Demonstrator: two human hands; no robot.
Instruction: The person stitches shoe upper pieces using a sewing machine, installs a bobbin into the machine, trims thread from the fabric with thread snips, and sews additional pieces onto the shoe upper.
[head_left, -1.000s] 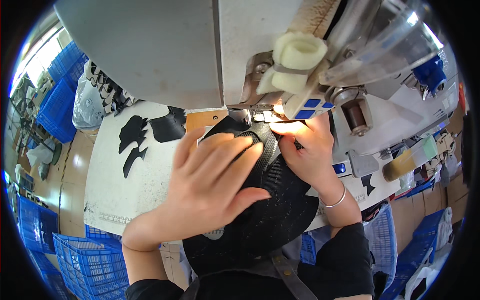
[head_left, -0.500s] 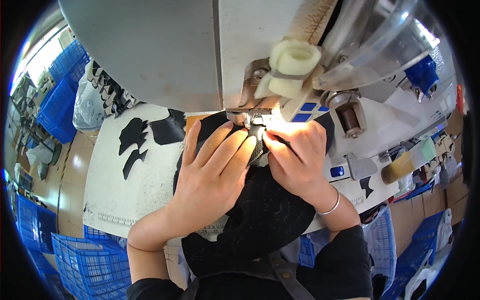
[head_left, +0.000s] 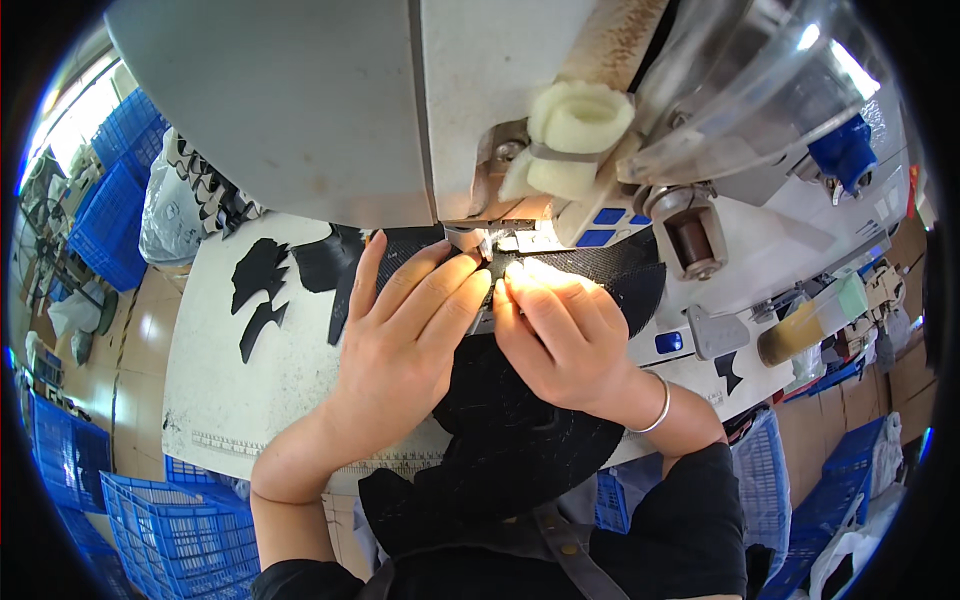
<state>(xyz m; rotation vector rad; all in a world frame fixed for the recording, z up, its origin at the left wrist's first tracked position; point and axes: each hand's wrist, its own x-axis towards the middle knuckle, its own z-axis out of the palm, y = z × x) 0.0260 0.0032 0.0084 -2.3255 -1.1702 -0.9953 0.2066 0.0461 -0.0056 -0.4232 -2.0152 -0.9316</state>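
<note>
Under the lit needle area of a sewing machine [head_left: 290,110] lies a black textile piece [head_left: 535,430], partly mesh. It drapes from the table toward my lap. My left hand [head_left: 400,335] rests on the material, fingers stretched out and tips just in front of the metal presser foot [head_left: 466,238]; its thumb is hidden. To the right, my right hand [head_left: 565,335], a silver bangle on its wrist, pinches the edge of the material between thumb and forefinger. The two hands' fingertips are close together but apart. Glare and fingers hide the stitching point.
Several cut black pieces [head_left: 262,275] lie on the white table [head_left: 215,390] at left. A brown thread spool [head_left: 690,240] sits right of the needle area, below a clear plastic guard [head_left: 740,130]. Blue crates [head_left: 185,535] stand on the floor around the table.
The black material has turned under the presser foot, its mesh part now spreading farther to the left and right. My right hand has shifted slightly left and nearer to me.
</note>
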